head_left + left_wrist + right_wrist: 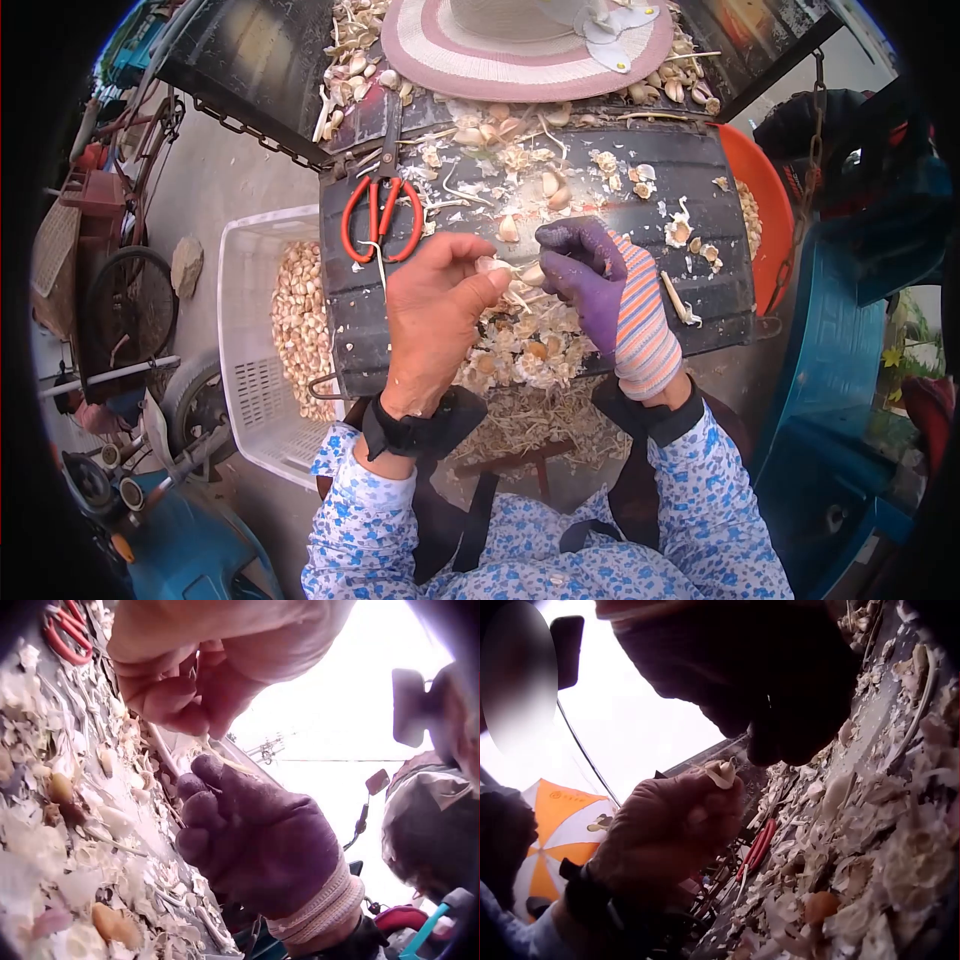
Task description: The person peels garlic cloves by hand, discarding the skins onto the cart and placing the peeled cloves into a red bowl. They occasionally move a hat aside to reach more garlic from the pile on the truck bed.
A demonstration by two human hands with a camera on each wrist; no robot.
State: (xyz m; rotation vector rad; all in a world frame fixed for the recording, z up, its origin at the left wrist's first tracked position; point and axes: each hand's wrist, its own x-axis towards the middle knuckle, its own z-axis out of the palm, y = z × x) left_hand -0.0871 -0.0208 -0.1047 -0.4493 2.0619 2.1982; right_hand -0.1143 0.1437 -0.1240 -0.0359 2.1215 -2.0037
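Note:
Over the dark ridged board, my bare left hand (pixel 437 318) pinches a garlic clove (pixel 721 774) with loose skin between thumb and fingertips. My right hand (pixel 590 275) wears a purple-coated glove with a striped cuff. Its thumb and forefinger are bent together around a pale garlic piece (pixel 533 274), close beside the left fingertips. A thin pale strip (pixel 229 759) stretches between both hands in the left wrist view. Just beyond the fingertips lies a loose clove (pixel 508 229). Papery garlic skins (pixel 525 350) are heaped below the hands.
Red-handled scissors (pixel 382 215) lie on the board's left. A white crate (pixel 262 385) of cloves stands at left, an orange basin (pixel 765 200) at right. Behind, a striped hat (pixel 530 75) sits among garlic bulbs (pixel 355 65). A chain (pixel 815 150) hangs at the right.

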